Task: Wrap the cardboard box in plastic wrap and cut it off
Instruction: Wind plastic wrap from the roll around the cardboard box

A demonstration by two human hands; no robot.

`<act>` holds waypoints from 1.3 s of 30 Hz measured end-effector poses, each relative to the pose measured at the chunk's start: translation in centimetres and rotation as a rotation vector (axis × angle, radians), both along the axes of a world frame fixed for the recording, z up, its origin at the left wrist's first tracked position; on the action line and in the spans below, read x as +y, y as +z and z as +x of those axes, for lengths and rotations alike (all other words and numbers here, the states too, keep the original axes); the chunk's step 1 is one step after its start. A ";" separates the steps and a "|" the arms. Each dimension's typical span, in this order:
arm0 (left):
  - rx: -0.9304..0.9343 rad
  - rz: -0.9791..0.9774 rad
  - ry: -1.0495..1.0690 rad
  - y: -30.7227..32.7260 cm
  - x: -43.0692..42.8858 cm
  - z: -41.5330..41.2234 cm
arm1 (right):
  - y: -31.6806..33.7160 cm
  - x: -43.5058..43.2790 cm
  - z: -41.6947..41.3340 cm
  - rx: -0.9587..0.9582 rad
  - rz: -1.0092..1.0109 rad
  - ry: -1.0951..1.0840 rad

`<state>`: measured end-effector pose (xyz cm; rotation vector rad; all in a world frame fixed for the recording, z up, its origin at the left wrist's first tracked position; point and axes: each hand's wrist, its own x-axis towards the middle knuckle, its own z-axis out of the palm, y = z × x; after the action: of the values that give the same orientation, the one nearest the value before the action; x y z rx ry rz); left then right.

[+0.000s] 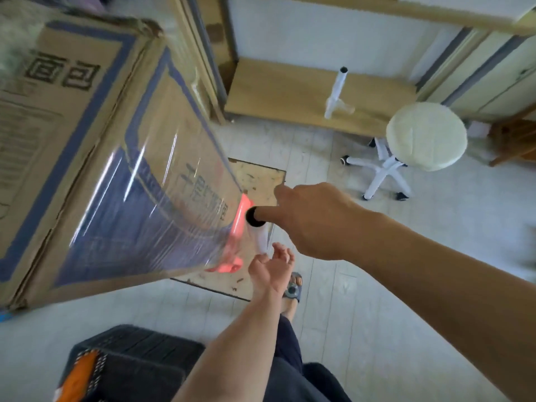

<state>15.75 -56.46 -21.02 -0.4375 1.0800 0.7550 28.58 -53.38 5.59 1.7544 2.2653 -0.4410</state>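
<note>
A large cardboard box (pixel 87 134) with blue print fills the left side, standing on the floor. Clear plastic wrap (pixel 145 216) stretches over its near face to a roll (pixel 261 236) held upright just right of the box's corner. My right hand (pixel 313 219) grips the roll's top end, a finger pushed into its dark core opening. My left hand (pixel 271 265) is under it, palm up, thumb and curled fingers around the roll's lower end. Something pink-red (pixel 242 219) shows through the film beside the roll.
A white rolling stool (pixel 426 137) stands at the right. A low wooden platform (pixel 290 91) with a second white tube (pixel 338 91) lies behind. A black crate (pixel 133 361) sits near my legs. A brown floor panel (pixel 261 178) is under the box corner.
</note>
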 end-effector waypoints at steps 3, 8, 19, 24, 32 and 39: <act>0.065 0.057 0.019 0.5 1.6 1.8 | 0.1 1.9 1.0 -0.005 -0.007 0.099; 0.025 0.118 0.127 0.0 2.8 3.5 | -0.2 4.5 2.1 0.037 -0.005 0.224; -0.111 -0.027 0.817 1.3 5.2 7.4 | -0.1 10.3 3.7 0.073 -0.005 0.615; -0.150 -0.038 0.945 0.7 7.6 9.8 | 0.2 12.3 4.6 0.063 -0.037 0.750; -0.031 0.041 1.078 1.5 8.1 12.6 | 0.3 14.2 4.3 -0.013 0.058 1.006; -0.004 0.073 0.959 0.9 10.6 11.7 | 0.8 17.1 4.0 -0.027 0.019 1.109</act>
<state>27.49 -45.91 -20.16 -0.9120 0.7989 1.6241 32.59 -36.24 6.35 0.2965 2.7459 -0.1410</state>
